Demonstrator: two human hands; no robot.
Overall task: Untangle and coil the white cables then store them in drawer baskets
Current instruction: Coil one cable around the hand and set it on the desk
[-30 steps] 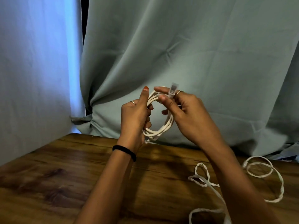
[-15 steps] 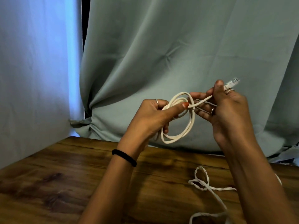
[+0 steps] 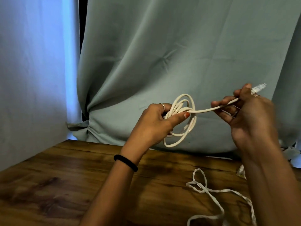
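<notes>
Wood table (image 3: 65,185), green curtain (image 3: 162,54) behind. Left hand (image 3: 153,123) gripped the coiled white cable (image 3: 182,121); right hand (image 3: 249,115), at 3 o'clock, pinched its tail near the plug (image 3: 259,87).

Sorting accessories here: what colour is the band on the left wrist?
Black. The band circles the left wrist, plain in the head view.

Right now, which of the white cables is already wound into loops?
The round white cable held up by the left hand and right hand. The flat white cable lies loose and uncoiled on the table.
</notes>
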